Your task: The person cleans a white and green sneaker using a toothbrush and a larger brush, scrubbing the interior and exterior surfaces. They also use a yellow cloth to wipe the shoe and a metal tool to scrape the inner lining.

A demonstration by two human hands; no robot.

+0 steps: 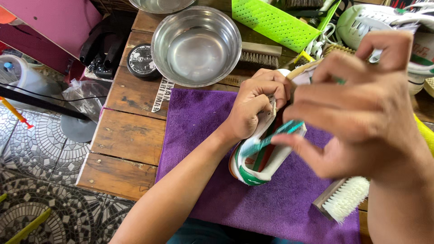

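The left hand curls its fingers around a white sneaker over the purple cloth on the worktop. The right hand pinches a small teal brush; short, light strokes beside the gripping fingers seem wisest.

right hand: motion-blurred, close to the lens; wrist cut off by the right and bottom edges
shoe: toe end hidden under both hands, only heel and side stripes showed
teal tool: thin, blurred, upper end lost behind the right hand's fingers; kind couldn't be told
left hand: fingertips tucked into the shoe, out of sight
second bowl: cut off by the top edge
white brush: handle partly behind the right forearm
second shoe: clipped by the top-right corner, part hidden by the right hand
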